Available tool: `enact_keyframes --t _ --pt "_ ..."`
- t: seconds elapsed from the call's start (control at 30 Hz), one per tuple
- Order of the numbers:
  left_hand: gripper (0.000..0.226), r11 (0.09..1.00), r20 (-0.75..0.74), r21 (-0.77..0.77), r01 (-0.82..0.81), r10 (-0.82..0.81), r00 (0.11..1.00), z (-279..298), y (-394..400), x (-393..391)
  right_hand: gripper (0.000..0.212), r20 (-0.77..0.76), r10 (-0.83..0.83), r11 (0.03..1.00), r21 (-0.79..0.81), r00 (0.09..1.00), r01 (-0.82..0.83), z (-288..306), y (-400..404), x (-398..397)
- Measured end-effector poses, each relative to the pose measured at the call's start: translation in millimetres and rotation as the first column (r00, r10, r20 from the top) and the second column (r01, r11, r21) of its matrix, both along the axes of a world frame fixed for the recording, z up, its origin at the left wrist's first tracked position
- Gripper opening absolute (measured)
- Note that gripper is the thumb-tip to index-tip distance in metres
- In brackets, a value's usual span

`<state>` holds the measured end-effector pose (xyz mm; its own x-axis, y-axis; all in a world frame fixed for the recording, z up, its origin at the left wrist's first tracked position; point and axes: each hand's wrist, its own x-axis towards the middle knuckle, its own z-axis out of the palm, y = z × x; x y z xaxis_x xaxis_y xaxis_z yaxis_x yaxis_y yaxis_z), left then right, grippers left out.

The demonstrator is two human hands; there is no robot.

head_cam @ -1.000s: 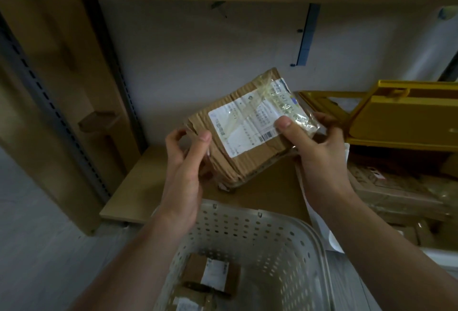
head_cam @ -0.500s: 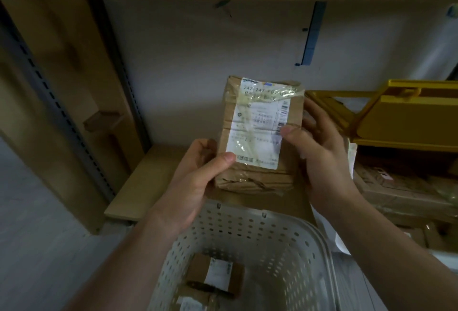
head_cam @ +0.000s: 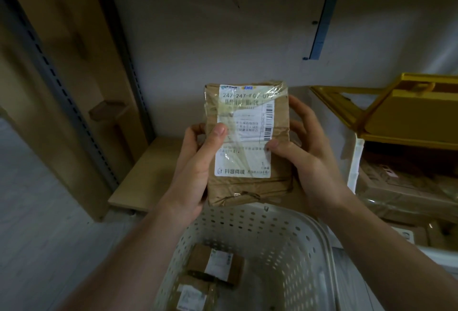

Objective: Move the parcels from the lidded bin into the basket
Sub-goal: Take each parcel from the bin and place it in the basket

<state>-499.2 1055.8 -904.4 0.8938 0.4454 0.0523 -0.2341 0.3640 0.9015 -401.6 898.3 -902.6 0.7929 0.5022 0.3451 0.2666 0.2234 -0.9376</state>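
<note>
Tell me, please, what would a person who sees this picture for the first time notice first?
First, the brown taped parcel held upright in the centre, its white shipping label facing the camera, gripped by the left hand and the right hand. Below it stands the white perforated basket with two small parcels already on its bottom. At the right, the bin's yellow lid stands open over more brown parcels.

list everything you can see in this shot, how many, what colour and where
held parcel: one, brown with white label, upright above the basket
basket: one, white, perforated, bottom centre
parcels in basket: at least two, brown, on its floor
lidded bin: one, white with yellow lid open, right
parcels in bin: several, brown, exact number unclear
shelf board: one, tan, behind the basket
hands: left and right, gripping the held parcel's sides
</note>
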Motion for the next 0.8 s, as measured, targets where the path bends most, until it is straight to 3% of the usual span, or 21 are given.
enact_keyframes --t 0.4,0.67,0.8 --pt "0.065 1.000 -0.009 -0.018 -0.015 0.015 1.000 -5.4 -0.8 -3.9 0.087 -0.040 -0.002 1.000 -0.026 0.999 0.001 -5.4 -1.7 -4.9" --pt "0.060 0.996 -0.011 0.000 -0.090 0.090 0.996 -10.8 -1.4 -8.1 0.073 0.009 0.002 0.995 -0.103 1.000 -0.001 -6.5 -0.8 -10.3" --pt "0.055 0.990 0.039 0.107 -0.095 0.091 0.995 -14.9 3.7 -13.3 0.073 0.019 0.023 0.994 -0.107 1.000 -0.021 -7.4 -2.8 -15.6"
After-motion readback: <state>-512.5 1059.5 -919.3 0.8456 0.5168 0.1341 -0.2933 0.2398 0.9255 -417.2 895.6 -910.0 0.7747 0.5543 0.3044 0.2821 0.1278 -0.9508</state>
